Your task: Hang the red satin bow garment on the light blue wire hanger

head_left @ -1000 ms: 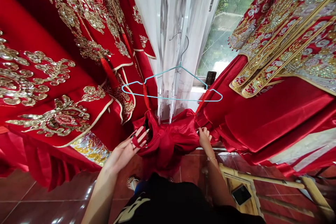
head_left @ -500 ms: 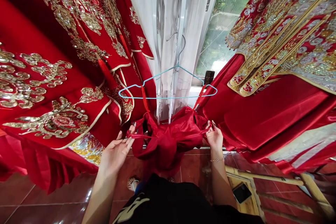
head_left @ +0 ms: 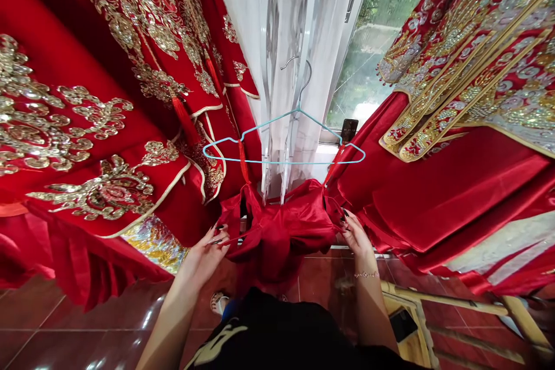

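Observation:
A plain red satin dress (head_left: 286, 222) hangs by two thin red straps from a light blue hanger (head_left: 277, 163), in front of me. My left hand (head_left: 208, 251) has its fingers closed on the dress's left side, where a thin red cord runs from the fingers toward the bodice. On the opposite side my right hand (head_left: 356, 236) pinches the dress's right edge between thumb and fingers. Both hands are below the hanger at about the same height. The hem drops out of sight behind the folds and my black shirt.
Red garments with gold sequin embroidery (head_left: 121, 185) hang on the left, and a red beaded garment (head_left: 459, 87) on the right. Behind the hanger are clear vertical bars and white curtain (head_left: 243, 6). A phone (head_left: 403, 324) lies on a bamboo chair (head_left: 416, 341); a small dark device (head_left: 349, 129) stands near the window.
My left hand has shifted slightly right and down, its fingers more curled, and the cord sits lower. The right hand is a little lower. The whole view has shifted slightly.

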`<state>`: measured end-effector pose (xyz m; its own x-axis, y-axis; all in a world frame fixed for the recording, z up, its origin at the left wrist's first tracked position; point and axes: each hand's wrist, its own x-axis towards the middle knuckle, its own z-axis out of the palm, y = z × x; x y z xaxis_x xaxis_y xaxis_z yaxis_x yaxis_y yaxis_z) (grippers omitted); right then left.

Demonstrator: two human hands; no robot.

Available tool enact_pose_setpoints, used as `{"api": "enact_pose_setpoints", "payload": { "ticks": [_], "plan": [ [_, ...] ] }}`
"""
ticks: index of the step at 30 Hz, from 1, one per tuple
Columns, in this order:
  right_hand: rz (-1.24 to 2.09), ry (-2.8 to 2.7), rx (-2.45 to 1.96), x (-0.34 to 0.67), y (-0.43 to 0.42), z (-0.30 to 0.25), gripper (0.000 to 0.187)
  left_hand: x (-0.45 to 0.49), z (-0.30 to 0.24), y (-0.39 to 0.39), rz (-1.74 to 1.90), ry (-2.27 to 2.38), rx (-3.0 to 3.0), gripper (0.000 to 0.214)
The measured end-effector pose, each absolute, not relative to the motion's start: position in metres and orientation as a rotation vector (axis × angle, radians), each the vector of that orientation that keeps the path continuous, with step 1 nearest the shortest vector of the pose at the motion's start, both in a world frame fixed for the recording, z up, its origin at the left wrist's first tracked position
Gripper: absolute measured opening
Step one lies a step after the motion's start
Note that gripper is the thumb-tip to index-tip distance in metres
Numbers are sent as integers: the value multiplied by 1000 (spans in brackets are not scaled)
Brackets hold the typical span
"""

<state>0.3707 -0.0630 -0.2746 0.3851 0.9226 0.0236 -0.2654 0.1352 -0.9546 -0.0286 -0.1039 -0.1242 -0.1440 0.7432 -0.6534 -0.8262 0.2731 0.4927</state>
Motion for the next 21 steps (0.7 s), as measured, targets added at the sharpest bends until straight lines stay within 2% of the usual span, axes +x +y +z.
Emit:
{"api": "enact_pose_setpoints", "payload": {
  "ticks": [3, 6, 9, 13, 15, 19, 21],
  "plan": [
    [1051, -606, -1039, 374, -64, -263, 25, -35, -122, -104, 1480, 1055, -127, 36],
    [1032, -501, -957, 369, -63, -240, 41, -43, -119, -104, 1653, 1091, 81, 37],
    [896, -510, -825, 358, -62, -207, 52, -48, -114, -101, 1791, 1076, 412, 36],
    [693, -788, -728, 359, -53, -161, 58, -49, -100, -84, 1951, 969, 754, 47],
    [581, -959, -784, 370, -43, -143, 66, -51, -88, -70, 1940, 927, 866, 57],
    [417, -1259, -934, 398, -18, -115, 91, -66, -60, -40, 1863, 917, 979, 98],
    [357, -1321, -994, 407, -5, -104, 100, -74, -48, -28, 1882, 918, 1028, 110]
  ]
}}
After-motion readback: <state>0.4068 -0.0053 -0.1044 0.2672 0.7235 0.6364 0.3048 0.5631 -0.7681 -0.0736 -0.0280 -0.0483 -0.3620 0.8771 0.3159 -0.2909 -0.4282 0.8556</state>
